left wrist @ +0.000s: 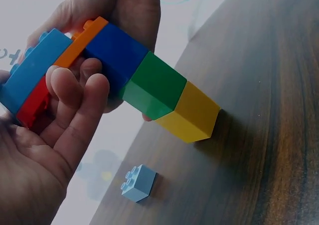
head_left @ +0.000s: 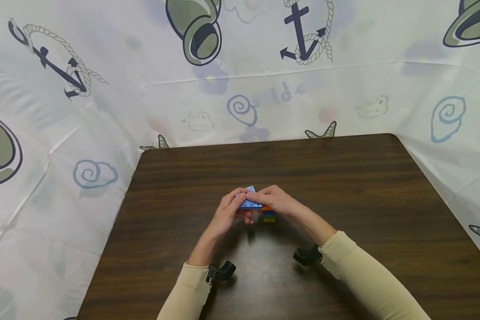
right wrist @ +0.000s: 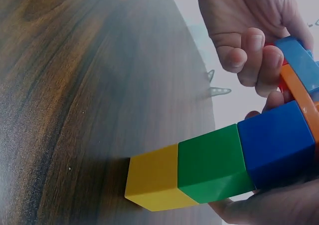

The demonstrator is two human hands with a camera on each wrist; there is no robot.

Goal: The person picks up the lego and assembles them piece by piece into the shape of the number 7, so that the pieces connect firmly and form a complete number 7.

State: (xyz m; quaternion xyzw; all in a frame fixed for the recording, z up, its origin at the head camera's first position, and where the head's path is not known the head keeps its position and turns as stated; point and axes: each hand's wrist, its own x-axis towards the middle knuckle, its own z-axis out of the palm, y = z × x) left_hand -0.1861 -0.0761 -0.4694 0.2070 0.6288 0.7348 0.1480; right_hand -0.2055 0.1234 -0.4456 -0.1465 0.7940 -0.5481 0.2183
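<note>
A toy-brick build stands on the table between both hands. Its column has a yellow brick, a green brick and a dark blue brick, with a thin orange plate across the top. A light blue brick lies on the plate, and a red brick shows beneath that end. My left hand pinches the overhanging end, thumb on the light blue brick, fingers curled underneath by the red brick. My right hand holds the build around the dark blue brick and plate, its palm partly hidden.
A small pale blue-grey brick with studs rests on the table beyond the column, hidden behind the hands in the head view. The dark wood table meets a patterned white cloth at its back and sides.
</note>
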